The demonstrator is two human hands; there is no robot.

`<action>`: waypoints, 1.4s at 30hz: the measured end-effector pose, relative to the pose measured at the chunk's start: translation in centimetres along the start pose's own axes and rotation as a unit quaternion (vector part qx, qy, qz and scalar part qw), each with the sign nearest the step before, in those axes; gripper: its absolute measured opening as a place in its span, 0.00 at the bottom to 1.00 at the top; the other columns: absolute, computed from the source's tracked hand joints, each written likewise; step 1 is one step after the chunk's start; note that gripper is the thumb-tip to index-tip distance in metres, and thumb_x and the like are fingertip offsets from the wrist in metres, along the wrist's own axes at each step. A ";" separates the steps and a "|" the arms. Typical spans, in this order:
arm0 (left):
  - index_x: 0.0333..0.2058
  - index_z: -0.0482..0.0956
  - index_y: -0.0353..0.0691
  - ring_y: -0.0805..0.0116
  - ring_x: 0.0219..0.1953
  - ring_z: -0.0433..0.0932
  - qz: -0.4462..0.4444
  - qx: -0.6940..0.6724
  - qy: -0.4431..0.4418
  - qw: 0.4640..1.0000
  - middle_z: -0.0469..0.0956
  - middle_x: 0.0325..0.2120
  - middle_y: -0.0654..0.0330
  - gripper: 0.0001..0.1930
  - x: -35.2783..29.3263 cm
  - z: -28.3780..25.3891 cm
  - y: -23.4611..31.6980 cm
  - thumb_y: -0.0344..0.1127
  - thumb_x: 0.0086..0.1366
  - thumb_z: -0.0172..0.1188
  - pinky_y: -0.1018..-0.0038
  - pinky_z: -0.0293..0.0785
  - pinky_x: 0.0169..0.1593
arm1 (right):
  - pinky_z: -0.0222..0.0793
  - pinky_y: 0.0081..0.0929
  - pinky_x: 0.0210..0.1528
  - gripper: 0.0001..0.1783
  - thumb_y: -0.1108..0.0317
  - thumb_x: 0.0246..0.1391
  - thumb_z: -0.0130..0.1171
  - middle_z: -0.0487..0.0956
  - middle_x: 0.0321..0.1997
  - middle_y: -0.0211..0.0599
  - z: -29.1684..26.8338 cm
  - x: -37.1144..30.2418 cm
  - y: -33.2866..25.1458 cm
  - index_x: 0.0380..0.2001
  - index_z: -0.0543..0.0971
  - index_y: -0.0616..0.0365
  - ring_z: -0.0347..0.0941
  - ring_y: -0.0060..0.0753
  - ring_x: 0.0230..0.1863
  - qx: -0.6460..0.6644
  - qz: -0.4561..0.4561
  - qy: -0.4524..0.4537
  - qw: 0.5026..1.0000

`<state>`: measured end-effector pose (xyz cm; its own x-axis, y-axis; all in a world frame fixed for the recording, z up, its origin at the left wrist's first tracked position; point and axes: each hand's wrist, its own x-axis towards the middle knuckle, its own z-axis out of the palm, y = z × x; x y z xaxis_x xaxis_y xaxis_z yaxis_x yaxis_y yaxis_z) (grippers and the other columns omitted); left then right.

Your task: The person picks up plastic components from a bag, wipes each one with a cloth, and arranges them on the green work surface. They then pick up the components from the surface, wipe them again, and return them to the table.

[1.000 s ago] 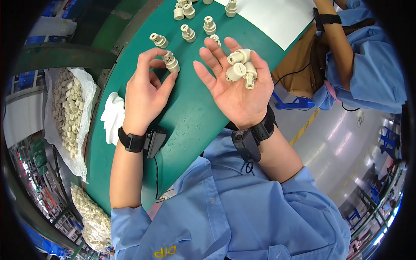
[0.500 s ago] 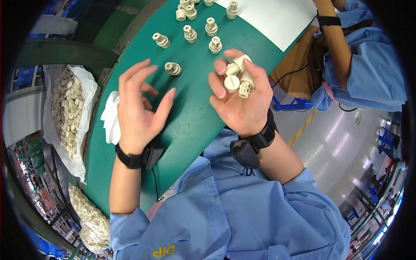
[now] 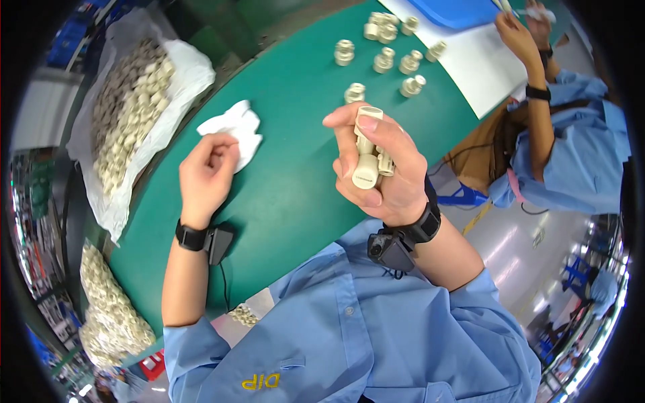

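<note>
My right hand (image 3: 393, 171) is closed around a few cream plastic fittings (image 3: 365, 172), one a round cap with a flat disc end. Another cream fitting (image 3: 369, 119) stands up between its thumb and forefinger. My left hand (image 3: 208, 178) has its fingers curled in and lies over the near edge of a crumpled white cloth (image 3: 245, 124); whether it grips anything is hidden. Beyond my right hand, several assembled cream fittings (image 3: 383, 60) stand on the green table (image 3: 282, 181), the closest one (image 3: 355, 93) just past my fingertips. Some more are clustered farther back (image 3: 386, 33).
An open white plastic bag (image 3: 191, 64) full of small cream parts lies on the left. Below it sits a clear bag of similar parts (image 3: 111, 316). White paper (image 3: 480, 94) and a blue tray (image 3: 463, 10) are at far right, near a co-worker's hand (image 3: 514, 37).
The view has shifted. My left hand has gone from spread fingers to curled ones at the cloth. My right hand has turned and closed more tightly, raising one fitting between thumb and forefinger.
</note>
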<state>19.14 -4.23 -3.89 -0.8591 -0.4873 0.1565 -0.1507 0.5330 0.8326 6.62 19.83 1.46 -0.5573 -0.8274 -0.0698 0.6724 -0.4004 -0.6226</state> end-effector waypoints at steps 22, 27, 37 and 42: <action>0.31 0.79 0.47 0.57 0.26 0.79 0.073 0.008 -0.060 0.995 0.78 0.19 0.61 0.06 -0.5 -2.8 -0.7 0.37 0.55 0.58 0.63 0.74 0.31 | 0.56 0.17 0.12 0.22 0.53 0.62 0.52 0.74 0.23 0.28 11.6 27.4 6.6 0.41 0.76 0.66 0.59 0.15 0.12 -0.434 0.272 -0.176 0.841; 0.30 0.79 0.46 0.56 0.26 0.79 0.050 -0.018 -0.093 0.994 0.78 0.20 0.59 0.06 -0.4 -3.1 -0.5 0.35 0.54 0.57 0.62 0.73 0.32 | 0.66 0.27 0.39 0.32 0.47 0.63 0.46 0.65 0.44 0.44 17.3 31.8 9.5 0.55 0.60 0.66 0.67 0.33 0.37 -0.418 0.181 -0.098 0.885; 0.30 0.79 0.43 0.52 0.28 0.79 0.046 0.005 -0.116 0.992 0.80 0.22 0.57 0.06 -0.3 -3.5 -0.3 0.35 0.54 0.56 0.61 0.74 0.35 | 0.72 0.25 0.42 0.25 0.51 0.65 0.45 0.78 0.36 0.34 16.3 23.9 10.4 0.49 0.73 0.64 0.74 0.26 0.35 -0.341 0.036 -0.114 0.932; 0.31 0.78 0.44 0.54 0.27 0.79 0.037 -0.005 -0.093 0.995 0.79 0.21 0.57 0.07 -0.2 -3.5 0.2 0.37 0.55 0.57 0.62 0.74 0.34 | 0.71 0.29 0.43 0.24 0.52 0.65 0.44 0.78 0.35 0.37 14.4 18.1 7.4 0.48 0.73 0.64 0.75 0.30 0.36 -0.415 0.022 -0.198 0.888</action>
<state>20.99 -6.46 -1.93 -0.9433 -0.3105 0.1169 -0.0803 0.5555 0.8276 8.57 -3.80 6.81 -0.2142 -0.9744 0.0681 0.0081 -0.0715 -0.9974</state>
